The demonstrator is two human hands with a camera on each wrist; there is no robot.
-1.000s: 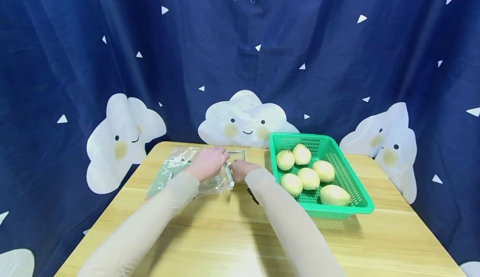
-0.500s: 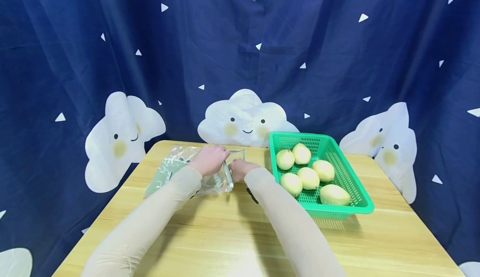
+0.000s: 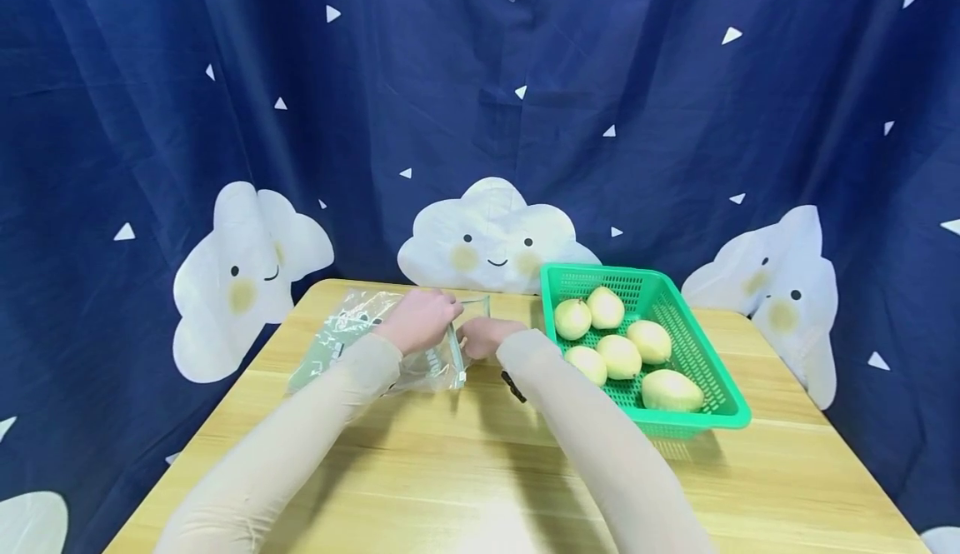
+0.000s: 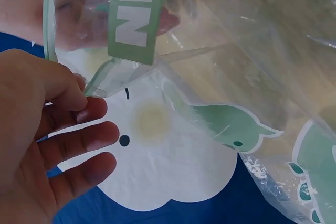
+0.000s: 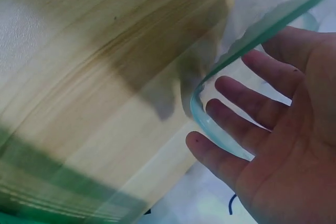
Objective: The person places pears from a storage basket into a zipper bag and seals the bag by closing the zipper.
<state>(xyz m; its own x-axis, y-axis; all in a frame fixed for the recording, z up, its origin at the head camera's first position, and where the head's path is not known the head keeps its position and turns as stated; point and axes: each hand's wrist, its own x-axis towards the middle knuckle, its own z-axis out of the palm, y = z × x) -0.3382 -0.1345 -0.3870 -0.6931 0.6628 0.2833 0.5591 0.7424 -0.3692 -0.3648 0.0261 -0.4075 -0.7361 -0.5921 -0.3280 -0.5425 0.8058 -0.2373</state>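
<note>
My left hand (image 3: 420, 321) pinches green rim of clear printed bag (image 3: 433, 364) between thumb and index finger, other fingers loose and spread. Bag on table (image 3: 450, 454), left of basket, mouth toward my right hand (image 3: 483, 337). Right hand at bag mouth, fingers extended, slightly apart; shows through plastic in left wrist view. Green basket (image 3: 733, 411) just beside right forearm, six pale yellow fruits (image 3: 618, 357) inside. Blue cloud-print curtain (image 3: 450, 79) behind.

Clear plastic zip bag (image 3: 431, 365), green-printed, lying on wooden table (image 3: 450, 471), mouth parted, facing right.
</note>
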